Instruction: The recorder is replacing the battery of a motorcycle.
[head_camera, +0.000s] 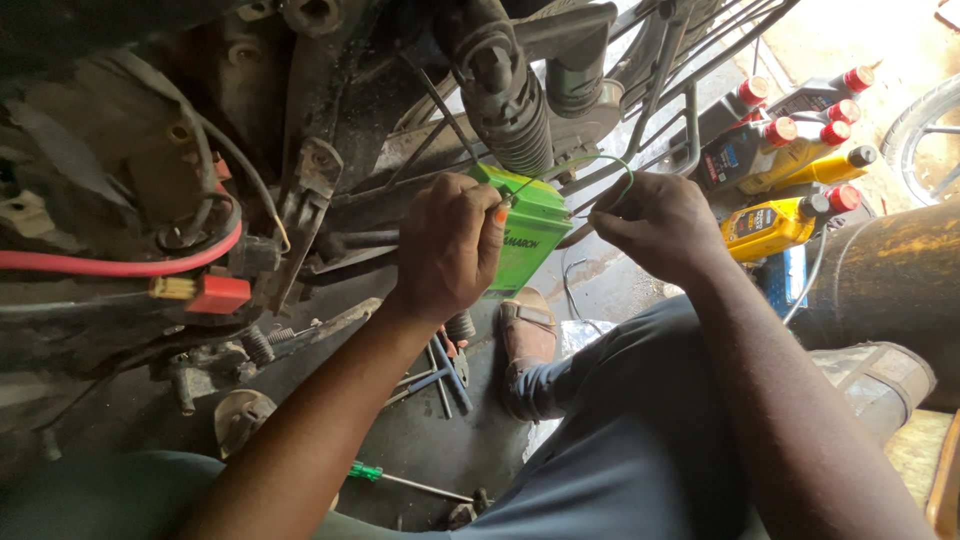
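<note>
The left hand (447, 250) is closed around a bright green box-shaped battery (530, 228) and holds it up in front of the dark motorcycle frame, just under the black shock spring (512, 110). The right hand (655, 222) is beside it, with the fingertips pinched together on a thin green wire (605, 165) that makes a loop from the top of the battery over to this hand.

To do this step well, in my judgement, the left hand should keep the battery steady and not tilted, while the right hand guides the wire with small movements, so the loop does not kink or catch on the metal bars behind it.

Left of the left hand, well apart, a red cable (110, 265) ends near a red connector (218, 293). Beyond the right hand stand several oil bottles (775, 222), yellow and dark, with red caps. Below the left wrist, a screwdriver with green handle (366, 470) lies on the ground.
</note>
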